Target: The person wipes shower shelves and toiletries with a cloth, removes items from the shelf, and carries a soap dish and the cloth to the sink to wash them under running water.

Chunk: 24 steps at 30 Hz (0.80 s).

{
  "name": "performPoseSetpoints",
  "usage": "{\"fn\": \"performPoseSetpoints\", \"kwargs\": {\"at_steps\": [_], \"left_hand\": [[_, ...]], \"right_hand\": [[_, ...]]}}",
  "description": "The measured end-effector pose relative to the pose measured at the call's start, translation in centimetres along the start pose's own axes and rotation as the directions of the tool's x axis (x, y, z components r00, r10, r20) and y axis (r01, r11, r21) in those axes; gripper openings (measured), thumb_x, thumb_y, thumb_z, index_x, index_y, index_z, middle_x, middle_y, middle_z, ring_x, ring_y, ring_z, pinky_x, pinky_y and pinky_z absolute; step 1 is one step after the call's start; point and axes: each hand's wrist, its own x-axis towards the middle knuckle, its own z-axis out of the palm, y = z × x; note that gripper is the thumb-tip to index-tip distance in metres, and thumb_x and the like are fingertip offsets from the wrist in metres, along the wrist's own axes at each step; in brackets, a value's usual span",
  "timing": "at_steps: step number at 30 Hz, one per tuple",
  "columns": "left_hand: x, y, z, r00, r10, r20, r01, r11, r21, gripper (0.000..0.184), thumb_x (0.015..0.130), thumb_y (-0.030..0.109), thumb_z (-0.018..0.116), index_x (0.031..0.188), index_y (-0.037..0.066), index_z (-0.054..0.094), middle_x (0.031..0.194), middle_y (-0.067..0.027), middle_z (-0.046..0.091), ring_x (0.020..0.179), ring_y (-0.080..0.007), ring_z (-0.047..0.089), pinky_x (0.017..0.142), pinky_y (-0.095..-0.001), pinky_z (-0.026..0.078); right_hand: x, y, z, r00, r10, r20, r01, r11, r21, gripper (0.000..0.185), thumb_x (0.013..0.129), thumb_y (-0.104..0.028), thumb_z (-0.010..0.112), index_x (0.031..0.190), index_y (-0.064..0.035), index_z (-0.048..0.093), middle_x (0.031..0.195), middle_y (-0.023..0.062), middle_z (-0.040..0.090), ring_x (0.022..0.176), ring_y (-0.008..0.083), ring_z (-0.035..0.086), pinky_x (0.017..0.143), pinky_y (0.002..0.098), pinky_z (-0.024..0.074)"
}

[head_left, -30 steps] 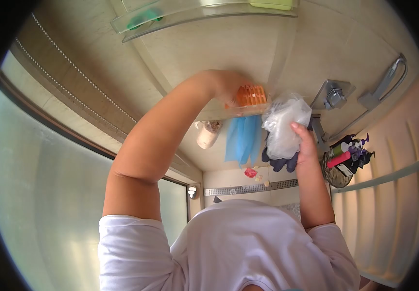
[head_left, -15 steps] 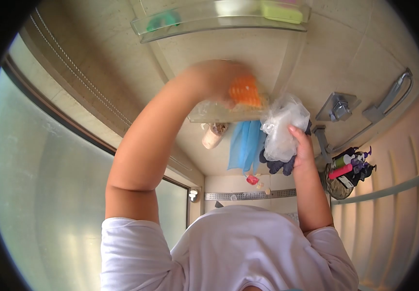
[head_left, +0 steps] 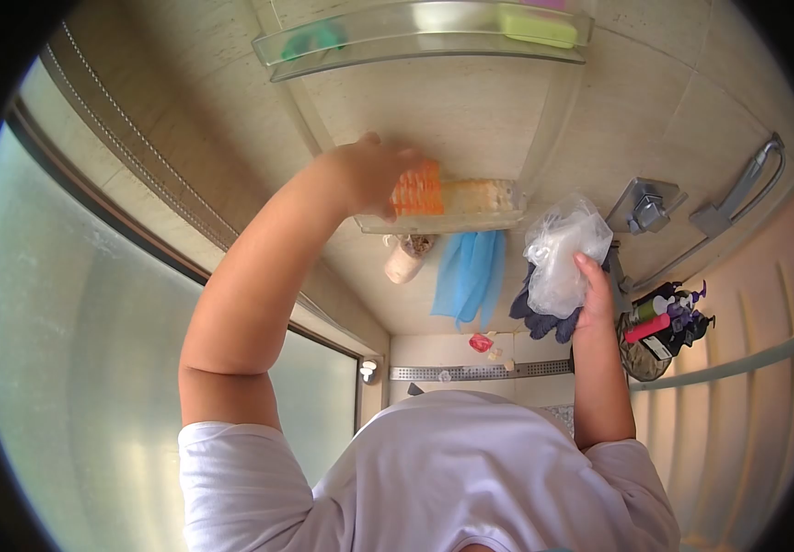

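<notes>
On the wall, the upper shelf [head_left: 434,64] is fixed well above the lower shelf [head_left: 457,224]; both are see-through. A blue cloth [head_left: 471,276] hangs below the lower one. A crumpled bag [head_left: 558,262] is just beside that shelf's right end, with a dark glove [head_left: 547,327] showing beneath it; whether the glove is held or hangs behind, I cannot tell.

The right hand [head_left: 597,290] holds the bag, thumb laid across the front, the other fingers largely hidden. The left hand [head_left: 368,175] is at the orange piece [head_left: 422,189], which is at the lower shelf, left of its middle. Its fingers are part-curled, thumb low and the rest above, and appear to grip the piece's left end. Blur prevents me confirming how tightly.

Finding: I judge the step in hand to be handling the orange piece at the shelf. The next move, in my view, calls for a secure pinch and clearance over the front lip.
</notes>
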Motion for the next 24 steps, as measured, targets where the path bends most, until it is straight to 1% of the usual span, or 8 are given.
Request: {"fn": "performPoseSetpoints", "kwargs": {"at_steps": [4, 7, 10, 13, 16, 19, 22, 24], "left_hand": [[1.2, -0.2, -1.0, 0.978, 0.067, 0.198, -0.071, 0.997, 0.013, 0.046, 0.067, 0.018, 0.073, 0.111, 0.016, 0.060, 0.110, -0.0055, 0.059, 0.107, -0.0246, 0.052, 0.087, -0.0355, 0.044], [2.2, -1.4, 0.0, 0.954, 0.238, 0.181, -0.247, 0.968, 0.032, 0.039, 0.068, 0.019, 0.071, 0.106, 0.015, 0.064, 0.110, -0.0069, 0.060, 0.101, -0.0248, 0.056, 0.086, -0.0354, 0.044], [2.3, -0.3, -0.9, 0.948, 0.089, 0.305, -0.084, 0.996, -0.031, 0.045, 0.069, 0.019, 0.069, 0.113, 0.017, 0.060, 0.111, -0.0069, 0.060, 0.102, -0.0257, 0.055, 0.086, -0.0355, 0.044], [3.1, -0.5, 1.0, 0.980, 0.200, 0.005, -0.200, 0.980, -0.017, 0.050, 0.071, 0.015, 0.066, 0.120, 0.019, 0.055, 0.111, -0.0073, 0.060, 0.103, -0.0254, 0.055, 0.087, -0.0356, 0.043], [4.2, 0.8, 1.5, 0.984, 0.173, 0.036, -0.168, 0.978, -0.123, 0.056, 0.069, 0.015, 0.065, 0.123, 0.020, 0.052, 0.108, -0.0080, 0.061, 0.104, -0.0254, 0.055, 0.087, -0.0360, 0.043], [4.3, 0.0, 1.9, 0.979, 0.201, 0.032, -0.203, 0.978, 0.048, 0.059, 0.066, 0.018, 0.069, 0.123, 0.019, 0.052, 0.108, -0.0084, 0.061, 0.104, -0.0258, 0.054, 0.088, -0.0358, 0.043], [4.3, -1.1, 1.3, 0.963, 0.204, 0.176, -0.231, 0.962, 0.147, 0.067, 0.061, 0.022, 0.073, 0.124, 0.021, 0.051, 0.111, -0.0084, 0.060, 0.105, -0.0261, 0.054, 0.088, -0.0356, 0.043], [5.1, -1.7, 1.5, 0.948, 0.195, 0.250, -0.234, 0.962, 0.140, 0.070, 0.061, 0.022, 0.073, 0.126, 0.020, 0.049, 0.112, -0.0093, 0.059, 0.105, -0.0264, 0.054, 0.089, -0.0357, 0.043]], "right_hand": [[-0.1, 0.0, 0.0, 1.000, -0.008, 0.006, 0.008, 1.000, 0.007, 0.046, 0.076, -0.014, 0.062, 0.116, 0.0026, 0.048, 0.105, 0.0140, 0.058, 0.092, 0.0250, 0.060, 0.078, 0.0386, 0.0519], [-0.4, -0.1, 0.0, 1.000, -0.011, -0.009, 0.011, 1.000, 0.000, 0.046, 0.076, -0.014, 0.063, 0.116, 0.0032, 0.048, 0.105, 0.0140, 0.058, 0.092, 0.0252, 0.060, 0.078, 0.0385, 0.0519], [-0.9, -0.6, 1.0, 1.000, -0.020, -0.021, 0.020, 1.000, 0.002, 0.046, 0.076, -0.014, 0.063, 0.116, 0.0032, 0.049, 0.105, 0.0142, 0.059, 0.092, 0.0253, 0.061, 0.079, 0.0386, 0.0518], [-0.9, -0.5, 2.3, 1.000, -0.011, -0.023, 0.011, 1.000, -0.012, 0.045, 0.075, -0.013, 0.065, 0.115, 0.0026, 0.050, 0.104, 0.0142, 0.060, 0.091, 0.0249, 0.061, 0.079, 0.0386, 0.0519], [-0.3, 0.1, 3.9, 0.998, -0.066, -0.020, 0.065, 0.995, -0.072, 0.044, 0.073, -0.010, 0.066, 0.113, 0.0021, 0.051, 0.104, 0.0138, 0.060, 0.091, 0.0240, 0.061, 0.078, 0.0384, 0.0521], [0.3, 0.4, 5.9, 0.988, -0.149, -0.040, 0.146, 0.987, -0.072, 0.042, 0.073, -0.008, 0.067, 0.111, 0.0031, 0.052, 0.101, 0.0139, 0.060, 0.090, 0.0241, 0.061, 0.077, 0.0388, 0.0524], [1.1, 0.2, 6.3, 0.965, -0.190, -0.181, 0.193, 0.981, 0.000, 0.039, 0.076, -0.009, 0.066, 0.109, 0.0062, 0.052, 0.100, 0.0152, 0.060, 0.088, 0.0263, 0.062, 0.076, 0.0395, 0.0534], [1.8, -0.5, 6.1, 0.940, -0.265, -0.213, 0.289, 0.953, 0.091, 0.038, 0.076, -0.009, 0.065, 0.108, 0.0071, 0.052, 0.100, 0.0150, 0.060, 0.088, 0.0267, 0.062, 0.075, 0.0396, 0.0538]]}}
